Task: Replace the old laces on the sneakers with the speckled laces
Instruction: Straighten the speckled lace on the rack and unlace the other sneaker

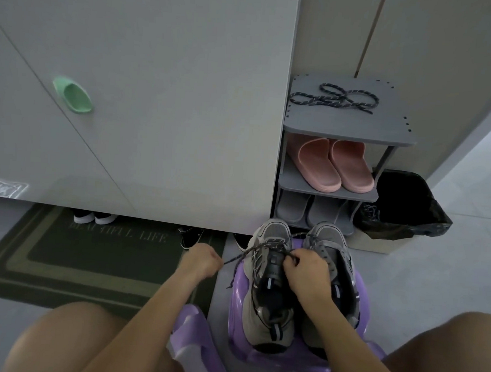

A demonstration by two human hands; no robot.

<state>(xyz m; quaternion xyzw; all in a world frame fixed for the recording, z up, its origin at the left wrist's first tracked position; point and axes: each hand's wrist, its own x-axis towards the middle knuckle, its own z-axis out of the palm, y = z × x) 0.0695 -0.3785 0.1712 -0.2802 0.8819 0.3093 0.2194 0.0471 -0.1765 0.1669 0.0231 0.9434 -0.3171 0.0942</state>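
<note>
Two grey sneakers stand side by side on a purple stool [291,361], toes pointing away from me. The left sneaker [269,288] has a dark speckled lace [241,257] through its upper eyelets. My left hand [201,262] is fisted on one end of that lace, pulled out to the left. Over the tongue, my right hand [308,273] pinches the other end. The right sneaker [335,249] is partly hidden behind my right hand and forearm. Another speckled lace [334,99] lies coiled on top of the grey shoe rack [351,134].
The rack stands just beyond the stool and holds pink slippers [334,167] and grey slippers [309,210]. A bin with a black bag [404,204] sits to its right, a lace draped on its edge. A white cabinet [158,94], green doormat [96,257] and my knees frame the spot.
</note>
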